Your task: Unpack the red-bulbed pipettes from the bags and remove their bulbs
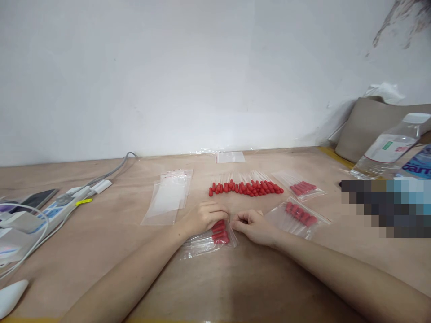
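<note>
A clear zip-lock bag [199, 247] lies on the table in front of me, holding several glass droppers with red rubber bulbs [220, 235]. My left hand [206, 217] rests over its upper part, fingers curled onto the bag's far corner. Closed in a pinch, my right hand [255, 228] is at the bag's right edge; its fingertips meet the opening side. Beyond both hands, a row of loose red-bulbed droppers [251, 187] lies with tubes pointing to the wall. To the right are two more bags of droppers, the nearer bag [279, 217] and the farther bag [286, 178].
Flat empty zip-lock bags [164, 202] lie left of the loose droppers, and another small bag [230, 157] is by the wall. A power strip [50, 215] with cables and a phone [37, 199] occupy the left. A water bottle [387, 150] stands at right.
</note>
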### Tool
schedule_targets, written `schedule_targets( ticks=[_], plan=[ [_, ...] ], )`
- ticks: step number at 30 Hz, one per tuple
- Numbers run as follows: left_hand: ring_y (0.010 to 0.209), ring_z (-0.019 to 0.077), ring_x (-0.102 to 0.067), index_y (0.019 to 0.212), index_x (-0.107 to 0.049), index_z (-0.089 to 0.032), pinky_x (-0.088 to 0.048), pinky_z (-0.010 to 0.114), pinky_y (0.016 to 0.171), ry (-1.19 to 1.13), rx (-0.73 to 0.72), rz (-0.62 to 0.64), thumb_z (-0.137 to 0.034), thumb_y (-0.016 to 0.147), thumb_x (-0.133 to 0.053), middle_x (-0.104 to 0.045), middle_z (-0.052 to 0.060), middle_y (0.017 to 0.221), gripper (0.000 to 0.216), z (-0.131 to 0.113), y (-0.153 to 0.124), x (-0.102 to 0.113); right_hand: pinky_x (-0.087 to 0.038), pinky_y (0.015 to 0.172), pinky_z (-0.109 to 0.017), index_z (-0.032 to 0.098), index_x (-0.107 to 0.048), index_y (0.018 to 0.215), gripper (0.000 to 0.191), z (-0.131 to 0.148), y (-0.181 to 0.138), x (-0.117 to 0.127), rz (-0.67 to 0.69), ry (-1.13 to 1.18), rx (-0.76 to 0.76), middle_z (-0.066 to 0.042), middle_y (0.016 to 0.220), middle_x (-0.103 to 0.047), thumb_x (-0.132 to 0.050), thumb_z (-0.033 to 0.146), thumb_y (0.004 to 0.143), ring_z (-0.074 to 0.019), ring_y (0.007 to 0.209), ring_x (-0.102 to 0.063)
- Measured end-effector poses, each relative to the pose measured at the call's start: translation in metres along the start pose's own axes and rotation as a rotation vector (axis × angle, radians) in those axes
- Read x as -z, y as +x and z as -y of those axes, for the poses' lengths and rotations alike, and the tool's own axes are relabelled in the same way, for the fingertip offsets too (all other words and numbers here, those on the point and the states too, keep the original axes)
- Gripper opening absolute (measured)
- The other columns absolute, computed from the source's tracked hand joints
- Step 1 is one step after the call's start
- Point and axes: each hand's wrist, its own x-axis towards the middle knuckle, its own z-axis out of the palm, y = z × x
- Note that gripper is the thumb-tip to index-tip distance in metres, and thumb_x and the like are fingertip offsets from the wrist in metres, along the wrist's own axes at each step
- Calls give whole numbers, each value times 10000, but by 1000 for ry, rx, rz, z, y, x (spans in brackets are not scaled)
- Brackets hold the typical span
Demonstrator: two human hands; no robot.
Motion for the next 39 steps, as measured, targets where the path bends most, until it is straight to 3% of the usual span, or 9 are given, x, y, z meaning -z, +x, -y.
schedule_targets(
  ticks=[7,13,21,26,39],
  plan=[
    [892,134,-586,914,-595,-147,-462,253,797,2,10,-4,-151,875,-400,-648,63,922,199,0,0,-2,-285,594,-229,158,-542,549,346,-3,0,-3,-49,-56,6,63,485,-400,-454,413,765,-68,513,-356],
    [924,141,-572,935,-593,-153,-459,270,818,-9,-13,-28,-131,868,-398,-639,68,948,207,1,1,-1,-306,611,-240,169,-593,567,219,-7,-1,-3,-42,-64,-13,58,493,-494,-526,328,701,-76,514,-422],
    [831,134,-573,834,-595,-153,-466,258,755,-2,-7,-65,-161,873,-397,-611,77,870,201,-2,3,1,-312,597,-233,158,-601,553,253,-6,1,-3,-49,9,-53,49,492,-511,-592,394,644,-83,538,-441],
    [822,125,-565,840,-609,-173,-451,240,749,-31,-53,-19,-146,865,-414,-614,52,848,198,-4,4,3,-283,547,-219,158,-590,557,256,-4,0,-3,-48,38,-76,47,489,-495,-623,403,624,-80,530,-429],
    [762,121,-536,779,-567,-151,-428,228,706,-1,-9,88,-149,886,-344,-596,50,802,247,-8,10,5,-257,496,-210,147,-561,588,258,-8,2,-4,2,81,-63,58,495,-464,-617,392,648,-60,490,-368]
  ],
)
